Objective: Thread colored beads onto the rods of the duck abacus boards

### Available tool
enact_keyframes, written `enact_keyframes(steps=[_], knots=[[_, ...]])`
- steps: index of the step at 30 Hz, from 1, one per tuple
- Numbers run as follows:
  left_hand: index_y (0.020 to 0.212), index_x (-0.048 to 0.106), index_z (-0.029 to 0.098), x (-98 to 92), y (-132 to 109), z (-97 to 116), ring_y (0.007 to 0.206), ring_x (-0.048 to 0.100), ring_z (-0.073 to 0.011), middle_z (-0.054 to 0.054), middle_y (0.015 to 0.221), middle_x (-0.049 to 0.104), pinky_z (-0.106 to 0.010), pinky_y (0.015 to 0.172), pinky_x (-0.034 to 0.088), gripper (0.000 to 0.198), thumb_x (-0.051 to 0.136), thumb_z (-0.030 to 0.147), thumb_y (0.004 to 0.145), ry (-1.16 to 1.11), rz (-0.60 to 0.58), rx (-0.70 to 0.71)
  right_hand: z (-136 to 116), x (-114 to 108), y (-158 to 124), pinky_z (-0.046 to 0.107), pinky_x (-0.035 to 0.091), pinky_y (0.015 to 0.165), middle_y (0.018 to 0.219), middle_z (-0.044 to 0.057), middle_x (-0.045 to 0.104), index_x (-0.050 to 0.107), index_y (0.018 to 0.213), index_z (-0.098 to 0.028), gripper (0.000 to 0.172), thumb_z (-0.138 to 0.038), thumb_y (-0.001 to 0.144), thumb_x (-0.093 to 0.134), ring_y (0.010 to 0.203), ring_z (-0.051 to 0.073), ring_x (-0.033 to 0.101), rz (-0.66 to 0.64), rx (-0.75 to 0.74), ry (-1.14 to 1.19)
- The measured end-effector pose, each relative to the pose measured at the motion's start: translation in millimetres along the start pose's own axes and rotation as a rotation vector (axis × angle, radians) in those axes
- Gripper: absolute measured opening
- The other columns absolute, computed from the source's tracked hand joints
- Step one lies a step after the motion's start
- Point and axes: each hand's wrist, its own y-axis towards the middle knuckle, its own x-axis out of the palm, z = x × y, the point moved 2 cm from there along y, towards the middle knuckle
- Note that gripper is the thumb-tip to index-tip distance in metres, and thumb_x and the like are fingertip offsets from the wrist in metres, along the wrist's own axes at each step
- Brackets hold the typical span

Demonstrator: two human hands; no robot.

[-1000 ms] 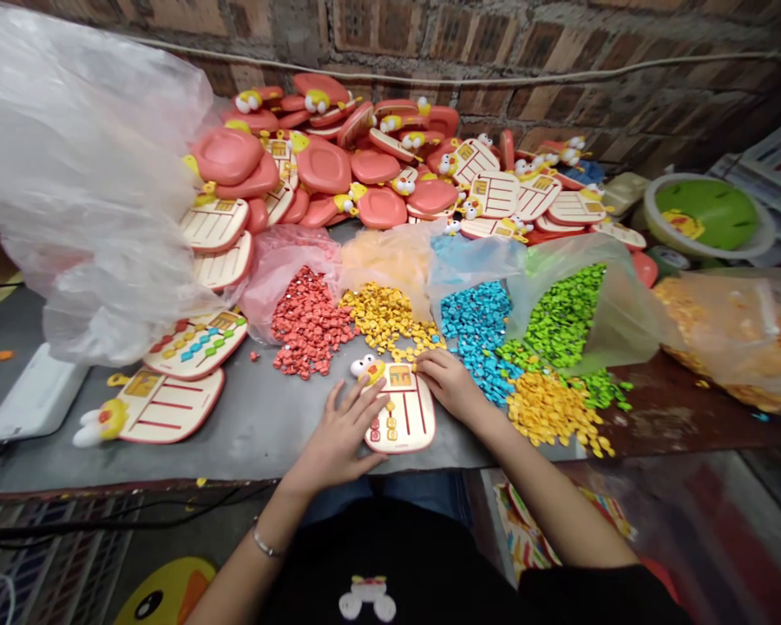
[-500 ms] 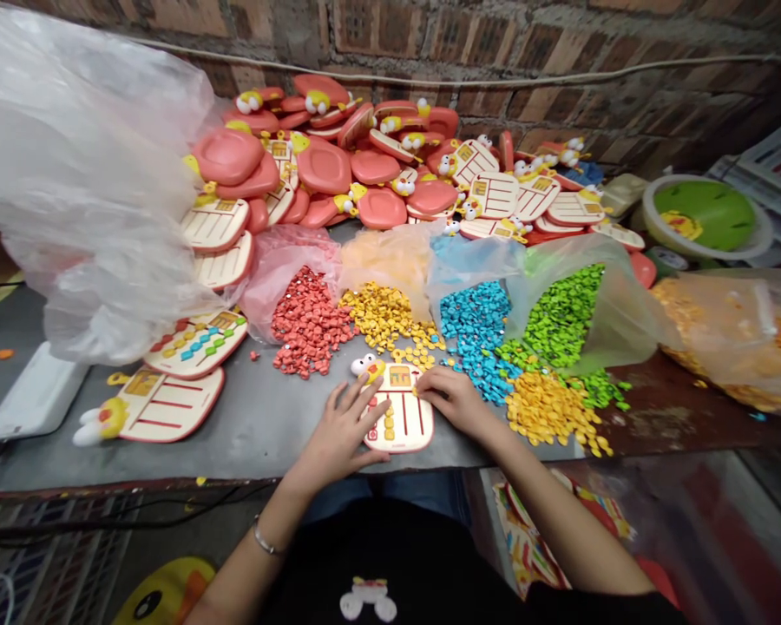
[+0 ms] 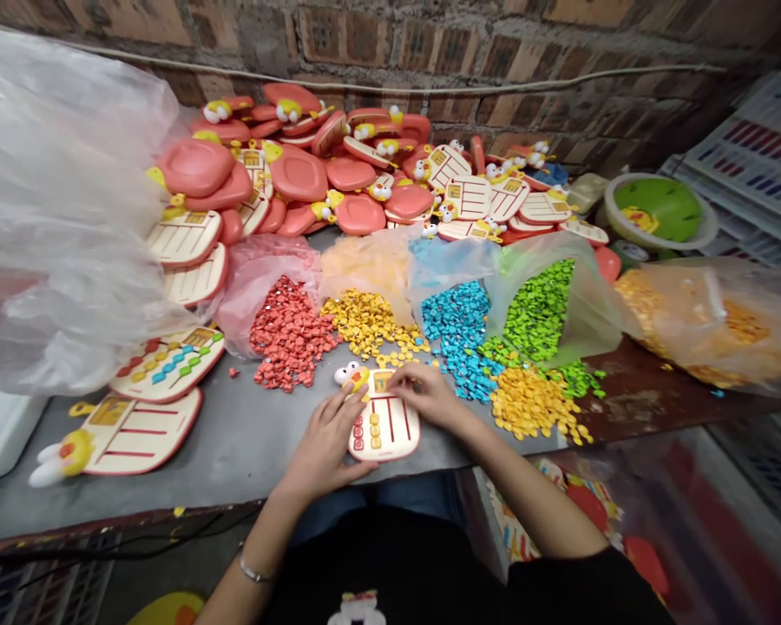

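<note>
In front of me lies a cream toy board (image 3: 397, 443) with a red rim, slots and a googly-eyed yellow duck head (image 3: 355, 375). Red beads (image 3: 357, 432) sit in its left column and yellow beads (image 3: 375, 430) in the column beside it; the two right slots show bare red. My left hand (image 3: 322, 438) rests over the board's left side, fingers spread, thumb by the lower edge. Pinched fingers of my right hand (image 3: 423, 392) are at the top of the slots, under the yellow panel; whatever they hold is hidden.
Piles of red (image 3: 290, 334), yellow (image 3: 370, 325), blue (image 3: 459, 334) and green beads (image 3: 540, 312) spill from bags behind the board. Another yellow pile (image 3: 537, 404) lies right. Two boards, one filled (image 3: 169, 360) and one bare (image 3: 147, 434), lie left; many boards (image 3: 357, 174) are heaped behind.
My right hand has moved left and up across the board, from the right slots to the top of the slots nearer the middle. The view has shifted; my left hand stays on the board.
</note>
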Motion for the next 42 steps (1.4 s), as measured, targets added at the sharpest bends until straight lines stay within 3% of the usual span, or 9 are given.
enact_keyframes(steps=[2, 4, 9, 15, 21, 27, 36, 42], knots=[[0.151, 0.021, 0.021, 0.2, 1, 0, 0.144, 0.023, -0.0331, -0.012, 0.155, 0.033, -0.048, 0.110, 0.031, 0.095, 0.073, 0.042, 0.074, 0.017, -0.004, -0.004, 18, -29, 7, 0.030, 0.050, 0.069, 0.080, 0.003, 0.068, 0.065, 0.083, -0.020, 0.008, -0.021, 0.088, 0.057, 0.075, 0.019, 0.062, 0.230, 0.073, -0.130], [0.152, 0.018, 0.022, 0.5, 1, 1, 0.144, 0.022, -0.0340, -0.011, 0.156, 0.031, -0.047, 0.108, 0.030, 0.096, 0.071, 0.042, 0.075, 0.036, -0.019, -0.010, 40, -51, 15, 0.035, 0.049, 0.076, 0.086, 0.006, 0.068, 0.065, 0.088, -0.020, 0.011, -0.017, 0.088, 0.055, 0.081, 0.022, 0.061, 0.345, 0.091, -0.322], [0.153, 0.014, 0.025, 0.5, -1, 2, 0.145, 0.018, -0.0342, -0.008, 0.157, 0.030, -0.046, 0.107, 0.028, 0.091, 0.066, 0.045, 0.081, 0.077, -0.046, 0.014, 78, -64, 34, 0.041, 0.048, 0.085, 0.094, 0.010, 0.066, 0.067, 0.094, -0.019, 0.018, -0.009, 0.085, 0.054, 0.094, 0.027, 0.058, 0.205, 0.094, -0.606], [0.153, 0.017, 0.027, 0.3, -2, 0, 0.144, 0.019, -0.0338, -0.008, 0.155, 0.034, -0.045, 0.105, 0.028, 0.084, 0.061, 0.050, 0.086, 0.050, -0.069, 0.048, 52, -52, 16, 0.039, 0.048, 0.083, 0.095, 0.009, 0.065, 0.067, 0.098, -0.021, 0.015, -0.018, 0.091, 0.053, 0.093, 0.025, 0.059, 0.280, -0.017, -0.509], [0.151, 0.024, 0.026, 2.1, -2, 1, 0.140, 0.031, -0.0295, -0.008, 0.154, 0.036, -0.044, 0.106, 0.026, 0.073, 0.059, 0.042, 0.089, 0.028, -0.092, 0.079, 20, -7, -7, 0.031, 0.047, 0.074, 0.088, 0.007, 0.060, 0.067, 0.094, -0.018, 0.018, -0.019, 0.095, 0.050, 0.083, 0.020, 0.056, 0.032, -0.134, -0.451], [0.150, 0.023, 0.023, 4.9, -2, 2, 0.136, 0.038, -0.0281, -0.012, 0.152, 0.038, -0.042, 0.102, 0.030, 0.081, 0.063, 0.050, 0.085, 0.043, -0.064, 0.033, 21, 0, -12, 0.026, 0.039, 0.065, 0.081, 0.004, 0.053, 0.067, 0.090, -0.017, 0.017, -0.015, 0.095, 0.050, 0.074, 0.017, 0.048, -0.029, -0.146, -0.554], [0.149, 0.027, 0.023, 7.0, -3, 1, 0.132, 0.042, -0.0299, -0.012, 0.150, 0.041, -0.042, 0.101, 0.033, 0.085, 0.068, 0.051, 0.081, 0.059, -0.034, 0.005, 8, 7, -36, 0.026, 0.043, 0.064, 0.078, 0.003, 0.051, 0.068, 0.089, -0.017, 0.019, -0.016, 0.095, 0.050, 0.073, 0.016, 0.051, -0.019, -0.105, -0.304], [0.147, 0.033, 0.022, 4.3, -4, -1, 0.132, 0.040, -0.0293, -0.008, 0.150, 0.041, -0.041, 0.106, 0.032, 0.077, 0.067, 0.047, 0.083, 0.038, -0.043, 0.015, 11, 18, -37, 0.031, 0.049, 0.070, 0.083, 0.005, 0.054, 0.070, 0.099, -0.019, 0.020, -0.015, 0.094, 0.051, 0.079, 0.018, 0.056, 0.125, -0.057, -0.174]])
